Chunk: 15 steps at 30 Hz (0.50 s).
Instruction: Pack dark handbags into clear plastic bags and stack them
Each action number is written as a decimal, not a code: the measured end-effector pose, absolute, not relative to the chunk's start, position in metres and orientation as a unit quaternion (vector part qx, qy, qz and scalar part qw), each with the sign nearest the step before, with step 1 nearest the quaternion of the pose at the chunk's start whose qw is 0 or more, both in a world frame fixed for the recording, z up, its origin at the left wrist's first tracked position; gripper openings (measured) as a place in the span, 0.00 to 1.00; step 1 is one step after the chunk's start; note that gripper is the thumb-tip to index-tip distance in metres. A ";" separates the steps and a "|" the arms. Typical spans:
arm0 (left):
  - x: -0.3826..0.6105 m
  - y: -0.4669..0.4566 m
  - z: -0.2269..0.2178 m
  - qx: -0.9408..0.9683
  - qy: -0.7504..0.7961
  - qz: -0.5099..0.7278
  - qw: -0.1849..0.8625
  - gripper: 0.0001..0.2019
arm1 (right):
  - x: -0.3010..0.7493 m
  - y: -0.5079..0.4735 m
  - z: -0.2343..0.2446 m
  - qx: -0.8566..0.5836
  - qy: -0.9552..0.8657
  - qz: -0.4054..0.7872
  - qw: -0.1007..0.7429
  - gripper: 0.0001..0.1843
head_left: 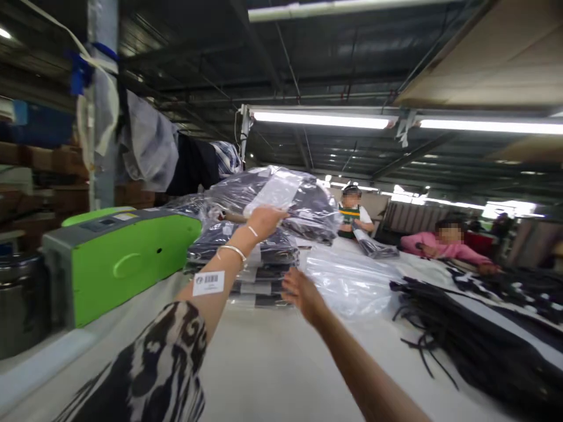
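My left hand (266,221) grips the near edge of a dark garment packed in clear plastic (303,202), held tilted over a stack of similar bagged garments (255,272). A pale strip or label shows through its bag. A white barcode sticker (209,282) is stuck on my left forearm. My right hand (303,295) is at the right side of the stack, fingers bent and slightly apart, holding nothing visible; whether the fingertips touch the stack I cannot tell. Just right of the stack lie flat clear plastic bags (352,278).
A green and grey machine (127,261) stands on the white table (259,363) at left, beside a metal canister (21,305). Black garments with cords (475,346) lie at right. Two people work across the table, one handling a bagged item (373,243).
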State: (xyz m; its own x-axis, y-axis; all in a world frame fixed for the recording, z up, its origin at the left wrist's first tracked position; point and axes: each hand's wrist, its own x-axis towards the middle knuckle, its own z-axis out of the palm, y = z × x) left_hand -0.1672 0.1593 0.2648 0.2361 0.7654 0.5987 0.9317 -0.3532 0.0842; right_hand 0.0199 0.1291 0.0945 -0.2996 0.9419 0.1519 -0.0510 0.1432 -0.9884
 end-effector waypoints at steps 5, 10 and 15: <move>-0.217 0.228 0.126 -0.725 -0.639 -0.247 0.069 0.17 | 0.058 0.075 -0.057 -0.397 -0.827 0.259 0.302 0.26; -0.229 0.244 0.090 -0.725 -0.637 -0.254 0.059 0.20 | 0.057 0.069 -0.047 -0.437 -0.835 0.199 0.270 0.30; -0.198 0.227 0.081 -0.715 -0.599 -0.323 0.161 0.23 | 0.055 0.082 -0.046 -0.441 -0.834 0.161 0.289 0.29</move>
